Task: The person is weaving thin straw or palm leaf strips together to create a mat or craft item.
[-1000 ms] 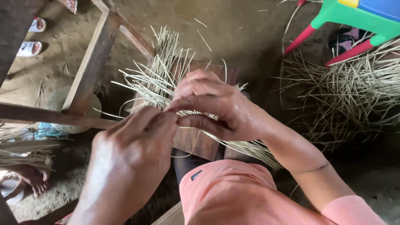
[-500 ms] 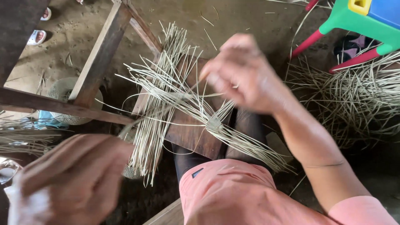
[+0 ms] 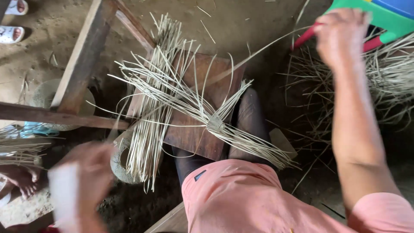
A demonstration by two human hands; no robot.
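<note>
The crossed bundle of pale reed strips (image 3: 181, 108) lies on a dark wooden board (image 3: 202, 138) at the centre, its woven knot toward 4 o'clock. The strips look light, springy and easily kinked; the knot seems the firmest place to grip. The right hand (image 3: 340, 36), at 1 o'clock, pulls one long strip (image 3: 254, 54) taut, pinched shut. The left hand (image 3: 79, 181), at 8 o'clock, is blurred; I cannot tell its grip.

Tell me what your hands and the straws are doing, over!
Right hand raised, pulling one long strip. Left hand low, blurred, off the work. Straws crossed on the board. Nothing blocking.
</note>
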